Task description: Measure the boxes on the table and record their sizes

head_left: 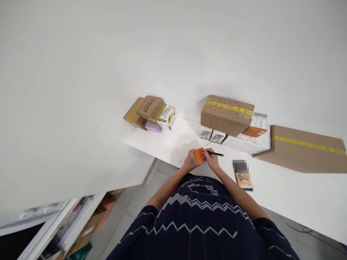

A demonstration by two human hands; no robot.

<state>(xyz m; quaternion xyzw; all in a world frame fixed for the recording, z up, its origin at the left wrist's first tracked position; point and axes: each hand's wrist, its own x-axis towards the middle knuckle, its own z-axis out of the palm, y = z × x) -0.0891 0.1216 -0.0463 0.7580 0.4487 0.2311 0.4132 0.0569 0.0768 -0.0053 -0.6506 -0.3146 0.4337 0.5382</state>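
Near the front edge of the white table, my left hand (190,161) grips a small orange box (198,155) from its left side. My right hand (211,159) holds a black pen (216,153) pinched between its fingers, with the tip at the orange face of the box. The pen's rear end points to the right. Just beyond my hands stand two small white boxes (217,136) with dark print. To the right of my right forearm lies a flat dark and tan item (242,176), partly blurred out.
Along the wall at the right sit a cardboard box with yellow tape (227,115), an orange and white carton (256,125), a white speckled box (248,143) and a long cardboard box (306,150). Stacked cardboard boxes (151,108) and a white avocado-print carton (168,117) stand at the left.
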